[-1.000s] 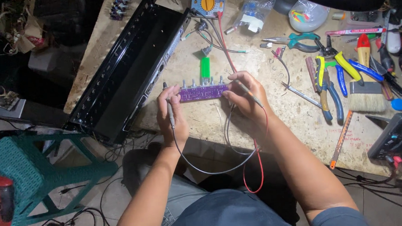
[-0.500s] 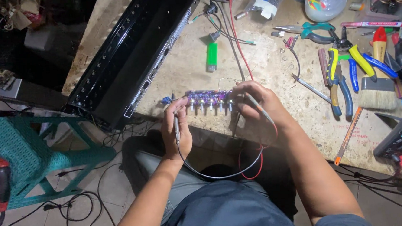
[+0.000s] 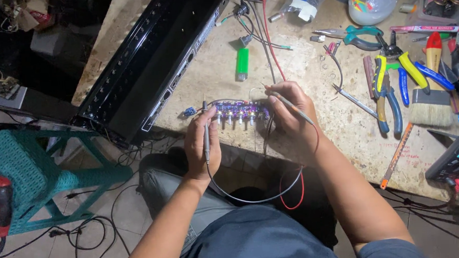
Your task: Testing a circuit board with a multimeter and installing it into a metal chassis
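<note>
Left hand (image 3: 201, 146): fingers closed round a slim black test probe (image 3: 206, 126), tip just past the fingertips.
Right hand (image 3: 290, 122): pinched a thin red-wired probe (image 3: 290, 103).
Board: narrow purple circuit board (image 3: 238, 111) lay between both fingertips, at the stone worktop (image 3: 300, 71) edge.
Technique: steady tips likely mattered.
Room: green lighter (image 3: 242, 63) beyond fingers; black chassis (image 3: 151, 64) left.

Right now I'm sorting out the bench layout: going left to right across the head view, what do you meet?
Teal stool → black chassis → left hand with a probe → purple circuit board → right hand with a probe → yellow-handled pliers → paintbrush.
</note>
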